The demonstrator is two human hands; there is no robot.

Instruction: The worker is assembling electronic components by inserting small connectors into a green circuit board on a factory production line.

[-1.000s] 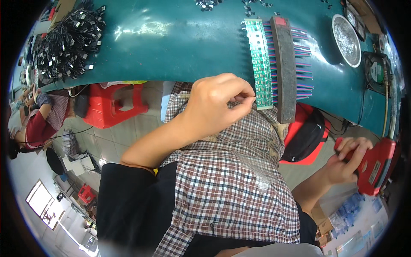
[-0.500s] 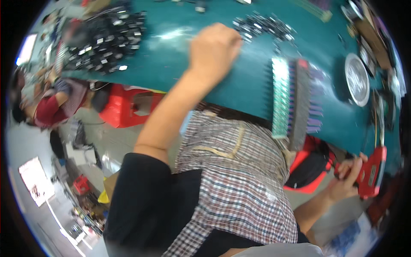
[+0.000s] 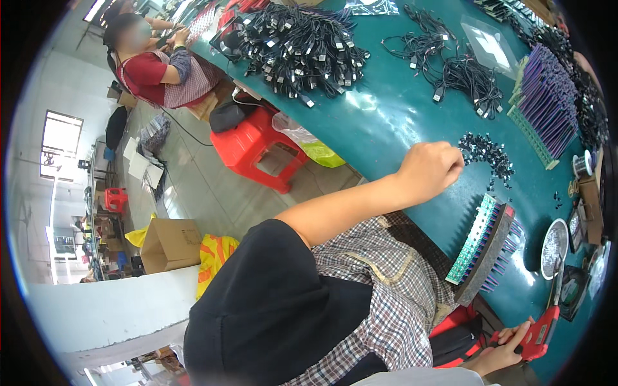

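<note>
My left hand is stretched out over the teal table, fingers curled, its fingertips at the edge of a pile of small black parts. Whether a part is pinched in it is hidden. A green strip board bristling with purple wires lies at the table's near edge, below and right of that hand. At the lower right my right hand grips a red hand tool near my lap. I wear a checked apron over a black top.
Heaps of black cables and a looser bunch lie further out on the table. A rack of purple wires and a round metal dish sit at the right. A red stool, a cardboard box and another seated person are left.
My left hand left the green strip board and moved out across the table to the pile of small black parts. My view swung left. The right hand stayed on the red tool.
</note>
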